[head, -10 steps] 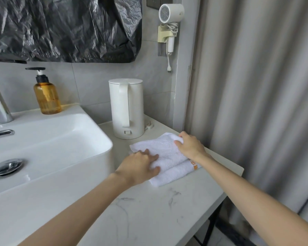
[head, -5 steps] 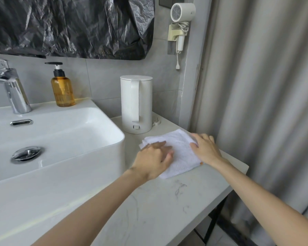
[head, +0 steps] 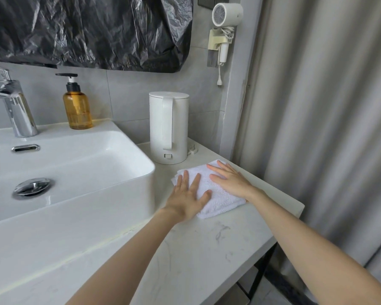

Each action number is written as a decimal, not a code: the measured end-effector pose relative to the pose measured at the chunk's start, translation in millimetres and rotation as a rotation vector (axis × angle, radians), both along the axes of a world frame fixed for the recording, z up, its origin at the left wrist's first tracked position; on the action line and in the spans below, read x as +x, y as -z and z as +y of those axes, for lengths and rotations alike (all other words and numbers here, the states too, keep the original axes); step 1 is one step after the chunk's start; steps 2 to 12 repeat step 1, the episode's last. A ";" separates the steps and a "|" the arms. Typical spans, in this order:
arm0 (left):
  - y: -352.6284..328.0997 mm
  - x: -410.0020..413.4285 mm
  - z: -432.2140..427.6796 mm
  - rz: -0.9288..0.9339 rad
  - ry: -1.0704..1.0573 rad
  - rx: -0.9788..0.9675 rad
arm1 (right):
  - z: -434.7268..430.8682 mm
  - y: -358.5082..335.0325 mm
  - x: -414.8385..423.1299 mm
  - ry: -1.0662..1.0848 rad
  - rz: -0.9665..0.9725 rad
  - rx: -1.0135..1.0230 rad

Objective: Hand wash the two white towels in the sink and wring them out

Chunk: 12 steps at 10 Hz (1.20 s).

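Flat palms on the towels (head: pixel 220 200)
Left hand (head: pixel 188 199) and right hand (head: pixel 231 180), fingers straight, press them beside the sink (head: pixel 79 208), which holds a drain plug (head: pixel 32 187).

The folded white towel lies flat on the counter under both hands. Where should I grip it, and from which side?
Probably the near edge of the towel, from the front: its stacked layers show there, so fingers can slide under all of them. The kettle blocks the back, the sink wall the left.
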<state>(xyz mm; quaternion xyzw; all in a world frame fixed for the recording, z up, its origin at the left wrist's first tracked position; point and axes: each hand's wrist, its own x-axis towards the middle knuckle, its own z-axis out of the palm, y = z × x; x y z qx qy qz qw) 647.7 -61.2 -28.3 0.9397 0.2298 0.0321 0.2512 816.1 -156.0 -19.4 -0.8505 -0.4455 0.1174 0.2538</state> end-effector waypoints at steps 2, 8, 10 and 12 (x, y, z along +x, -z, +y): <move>-6.0 -33.6 4.8 -0.001 0.053 0.043 | -27.8 -7.4 -8.5 0.027 0.004 0.189; -6.0 -33.6 4.8 -0.001 0.053 0.043 | -27.8 -7.4 -8.5 0.027 0.004 0.189; -6.0 -33.6 4.8 -0.001 0.053 0.043 | -27.8 -7.4 -8.5 0.027 0.004 0.189; -6.0 -33.6 4.8 -0.001 0.053 0.043 | -27.8 -7.4 -8.5 0.027 0.004 0.189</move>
